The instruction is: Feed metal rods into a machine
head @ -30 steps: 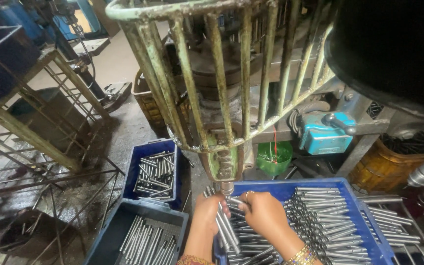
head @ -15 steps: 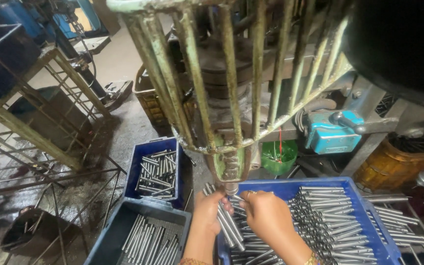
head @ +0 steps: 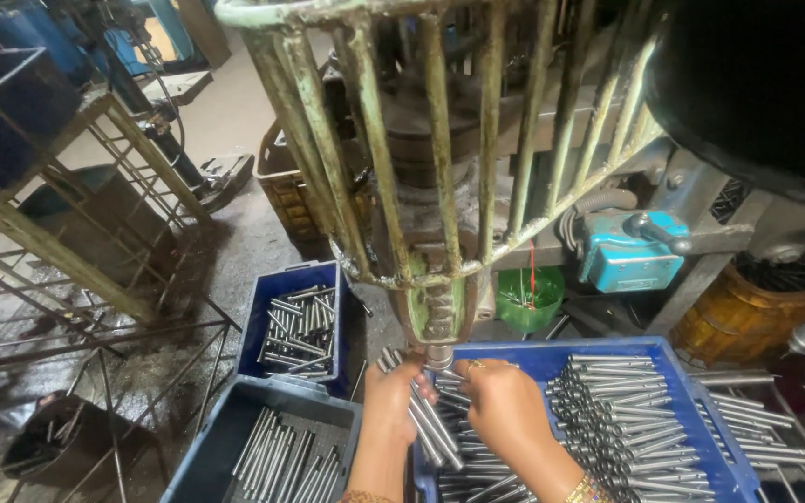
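Observation:
My left hand [head: 389, 402] grips a bundle of shiny metal rods [head: 424, 416] that slants over the left edge of a blue tray [head: 656, 355]. My right hand [head: 505, 408] rests just to its right, fingers curled down among the rods near the base of a press post [head: 438, 317]; I cannot make out whether it holds one. The tray is packed with several rows of the same steel rods [head: 621, 419].
A green-painted metal guard cage [head: 440, 140] hangs over the work spot. A small blue crate of rods [head: 302, 321] and a dark bin of rods [head: 277, 456] sit to the left. A teal motor box [head: 631, 250], green bucket [head: 528, 298] and metal frames [head: 67, 261] surround.
The view has tilted slightly down and right. Both hands stay at the tray's left end, shifting a little toward the press post with the rod bundle still held.

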